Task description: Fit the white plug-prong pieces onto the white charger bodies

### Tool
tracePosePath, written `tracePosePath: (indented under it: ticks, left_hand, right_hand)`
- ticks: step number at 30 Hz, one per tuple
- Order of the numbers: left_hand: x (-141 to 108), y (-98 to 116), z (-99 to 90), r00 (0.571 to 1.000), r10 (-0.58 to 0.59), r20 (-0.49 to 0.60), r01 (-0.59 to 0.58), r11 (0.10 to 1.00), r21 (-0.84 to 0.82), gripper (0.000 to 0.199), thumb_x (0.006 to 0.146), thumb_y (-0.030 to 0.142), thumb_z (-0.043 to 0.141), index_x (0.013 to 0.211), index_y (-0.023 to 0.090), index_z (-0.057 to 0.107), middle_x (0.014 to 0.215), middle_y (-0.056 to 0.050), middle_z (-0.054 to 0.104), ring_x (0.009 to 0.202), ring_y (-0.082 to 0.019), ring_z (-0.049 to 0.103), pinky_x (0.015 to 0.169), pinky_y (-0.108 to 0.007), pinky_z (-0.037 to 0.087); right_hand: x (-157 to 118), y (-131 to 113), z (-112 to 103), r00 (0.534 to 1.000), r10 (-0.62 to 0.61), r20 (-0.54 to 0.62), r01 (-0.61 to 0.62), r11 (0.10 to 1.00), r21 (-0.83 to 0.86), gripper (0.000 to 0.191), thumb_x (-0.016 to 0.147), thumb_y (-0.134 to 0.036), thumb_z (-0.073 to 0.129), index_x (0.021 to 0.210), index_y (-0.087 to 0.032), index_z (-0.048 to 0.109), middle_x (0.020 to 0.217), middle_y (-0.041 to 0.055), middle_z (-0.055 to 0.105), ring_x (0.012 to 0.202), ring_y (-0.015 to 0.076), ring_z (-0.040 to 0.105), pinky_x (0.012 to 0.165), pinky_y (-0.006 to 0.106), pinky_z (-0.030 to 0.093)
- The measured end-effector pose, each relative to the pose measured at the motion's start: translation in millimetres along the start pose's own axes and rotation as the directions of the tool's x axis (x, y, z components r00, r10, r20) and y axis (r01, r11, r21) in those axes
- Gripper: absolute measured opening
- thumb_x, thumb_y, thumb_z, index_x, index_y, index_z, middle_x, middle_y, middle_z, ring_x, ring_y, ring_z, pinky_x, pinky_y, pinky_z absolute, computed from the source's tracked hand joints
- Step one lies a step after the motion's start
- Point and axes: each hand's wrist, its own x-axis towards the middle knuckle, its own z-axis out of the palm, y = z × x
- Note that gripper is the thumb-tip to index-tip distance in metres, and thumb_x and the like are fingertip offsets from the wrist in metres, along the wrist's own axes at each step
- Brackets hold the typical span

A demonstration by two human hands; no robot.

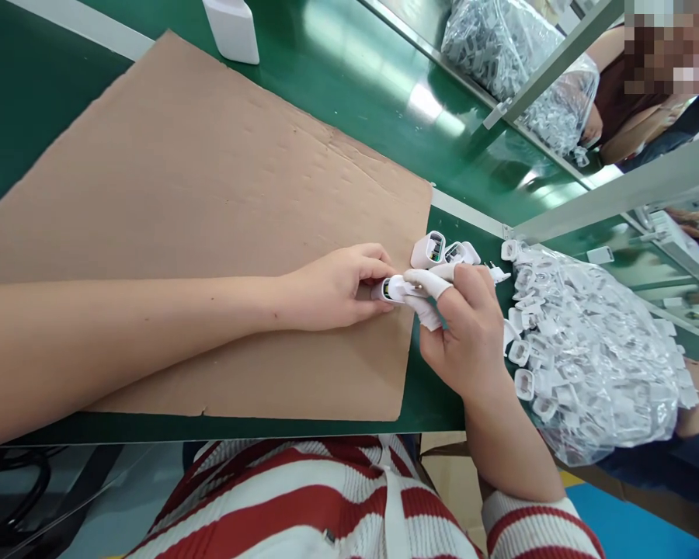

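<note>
My left hand [341, 291] is closed around a white charger housing [386, 289], gripping it between thumb and fingers. The housing's open end faces right, and something dark and yellowish shows inside. My right hand [469, 330], with white covers on thumb and forefinger, pinches a small white plug piece [403, 287] at that open end. The fingers partly hide the plug piece, so I cannot tell how deep it sits. Just beyond the hands lies another white housing [429, 250] with a circuit board inside, beside a further housing [461, 252].
Brown cardboard [210, 178] covers much of the green table [355, 85]. A clear bag [599, 349] of small white parts lies at right. Beyond the metal frame [617, 198] are another bag [501, 62] and co-workers. A white object [231, 31] stands at the back.
</note>
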Motion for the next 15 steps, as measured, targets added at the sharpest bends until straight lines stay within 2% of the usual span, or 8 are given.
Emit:
tracePosePath:
  ticks: [7,15]
  left_hand:
    - [0,0,1.2,1.0,-0.02,0.002,0.02,1.0,-0.012,0.028,0.092,0.044,0.069,0.106,0.023,0.079,0.108,-0.006,0.064,0.093,-0.021,0.065,0.084,-0.032,0.057]
    - [0,0,-0.3,0.999,-0.047,-0.02,0.047,0.999,0.009,0.026,0.088,0.044,0.072,0.1,0.021,0.079,0.102,-0.005,0.064,0.081,-0.019,0.064,0.075,-0.03,0.053]
  right_hand:
    - [5,-3,4,0.998,0.003,0.069,-0.005,1.0,0.019,0.029,0.088,0.002,0.053,0.096,-0.024,0.064,0.088,0.0058,0.054,0.083,0.0235,0.048,0.072,0.038,0.043]
    - [18,-2,3,0.991,-0.001,0.135,-0.007,0.998,0.056,0.027,0.09,-0.001,0.052,0.095,-0.023,0.066,0.085,0.0051,0.054,0.08,0.0226,0.049,0.07,0.035,0.043]
